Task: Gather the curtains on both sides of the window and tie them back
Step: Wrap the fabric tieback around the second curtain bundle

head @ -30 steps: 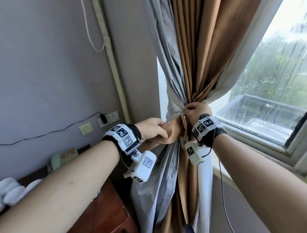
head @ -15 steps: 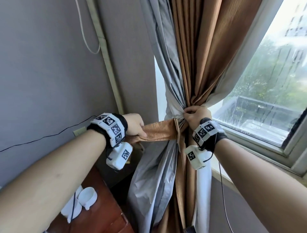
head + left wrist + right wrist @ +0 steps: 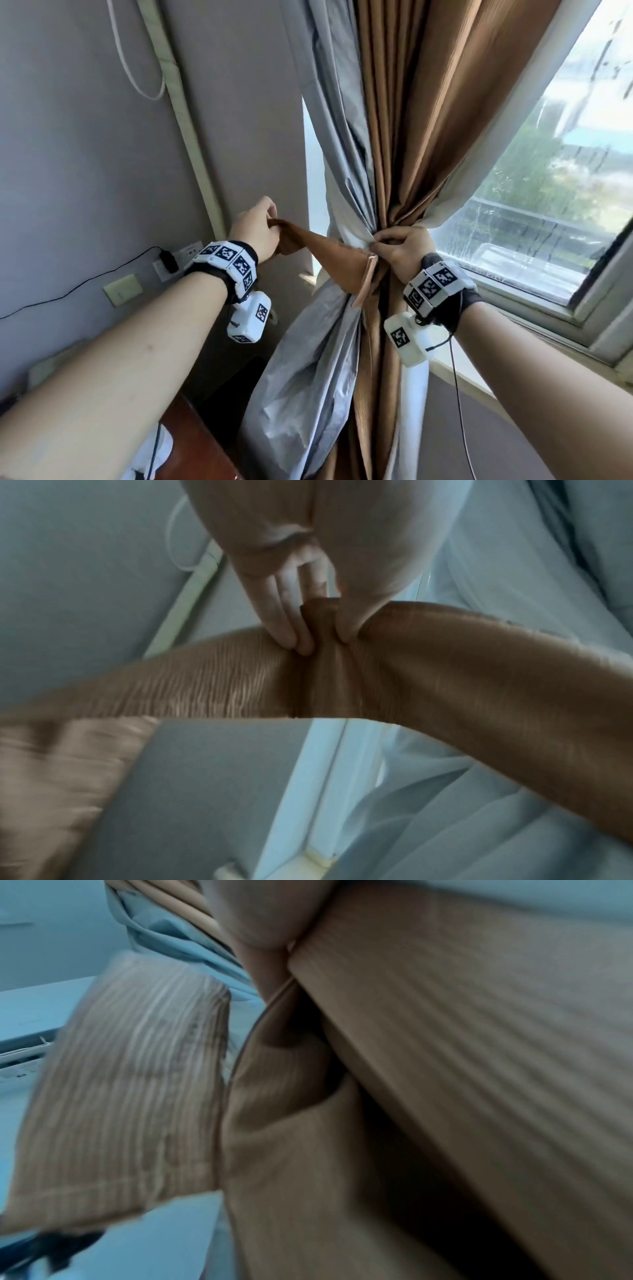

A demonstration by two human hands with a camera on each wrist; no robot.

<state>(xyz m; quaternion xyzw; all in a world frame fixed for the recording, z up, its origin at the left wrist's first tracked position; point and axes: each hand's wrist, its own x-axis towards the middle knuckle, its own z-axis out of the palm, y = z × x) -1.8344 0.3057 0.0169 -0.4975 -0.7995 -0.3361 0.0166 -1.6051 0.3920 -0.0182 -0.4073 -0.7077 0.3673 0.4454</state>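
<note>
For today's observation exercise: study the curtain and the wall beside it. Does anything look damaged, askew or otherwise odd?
Nothing looks damaged. The curtain is bunched at its waist under the right hand, while the left hand pulls the tieback sideways, not yet fastened. One untidy detail: a white cable hangs in a loose loop on the wall.

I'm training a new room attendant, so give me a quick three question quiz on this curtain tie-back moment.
1. True or false: the right hand grips the gathered brown and grey curtain.
2. What does the left hand pinch?
A. white wall cable
B. brown ribbed fabric tie-back band
C. window frame
3. Fill in: the band stretches from the left hand toward the ___.

Key: 1 true; 2 B; 3 curtain.
</note>
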